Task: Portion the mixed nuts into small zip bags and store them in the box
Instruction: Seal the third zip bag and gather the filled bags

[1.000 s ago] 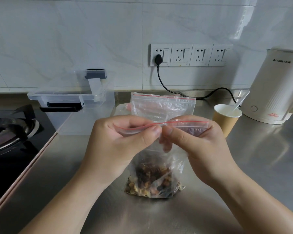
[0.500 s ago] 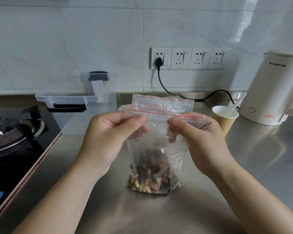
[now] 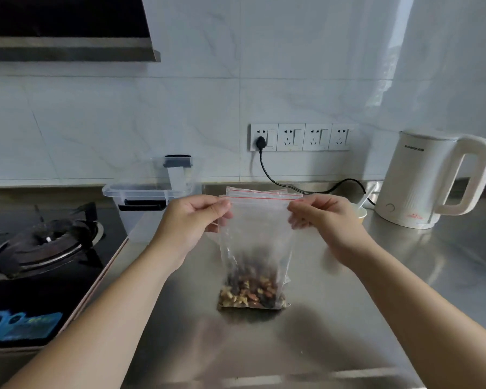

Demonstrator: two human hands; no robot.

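- The left hand [image 3: 191, 220] and right hand [image 3: 324, 220], pinching together a second ago, now pinch the zip bag's [image 3: 257, 234] top corners, well apart.
- It stands on the desk [image 3: 348, 318], probably sealed; the box [image 3: 155, 197] comes next.

Both forearms bare, reaching in from the near edge of the bench and converging toward its middle. Left hand [image 3: 192, 220] raised, knuckles up, thumb and fingers curled in a pinch grip on the top left corner of the bag [image 3: 257, 234]. Right hand [image 3: 324, 220] level with it, thumb over curled fingers, pinching the top right corner. Hands apart, the bag's top edge stretched between them. Wrists roughly straight, elbows out of view.
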